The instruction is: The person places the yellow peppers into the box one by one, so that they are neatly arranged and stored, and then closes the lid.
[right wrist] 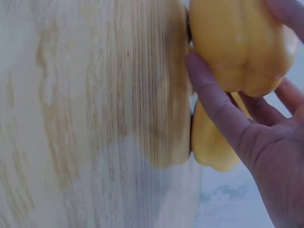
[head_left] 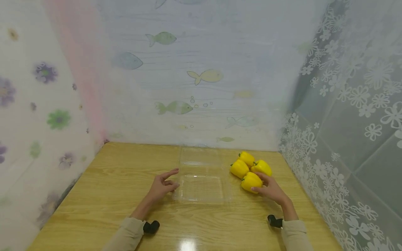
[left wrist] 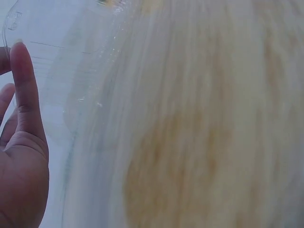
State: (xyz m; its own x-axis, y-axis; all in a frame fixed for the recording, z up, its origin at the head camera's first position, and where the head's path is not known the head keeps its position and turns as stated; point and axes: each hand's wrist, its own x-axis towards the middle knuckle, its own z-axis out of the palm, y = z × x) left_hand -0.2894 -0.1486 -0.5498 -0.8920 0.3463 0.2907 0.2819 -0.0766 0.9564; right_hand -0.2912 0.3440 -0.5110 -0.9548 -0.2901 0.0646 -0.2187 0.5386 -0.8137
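Note:
A yellow bell pepper (head_left: 251, 182), the nearest of a cluster on the wooden table, is gripped by my right hand (head_left: 272, 190). The right wrist view shows the thumb (right wrist: 213, 95) along one side of that pepper (right wrist: 242, 42) and fingers around the other; another pepper (right wrist: 214, 137) shows behind the hand. A clear plastic clamshell box (head_left: 201, 201) lies unfolded at mid-table, its lid (head_left: 201, 150) at the back. Beside its left edge is my left hand (head_left: 161, 186), fingers loosely bent and holding nothing. Whether its fingertips touch the plastic I cannot tell.
Several more yellow bell peppers (head_left: 239, 169) sit close together behind the gripped one. Bare wooden tabletop (head_left: 110, 181) extends left of the box. A fish-print sheet (head_left: 201, 104) hangs behind the table, and a flowered curtain (head_left: 361, 181) borders its right side.

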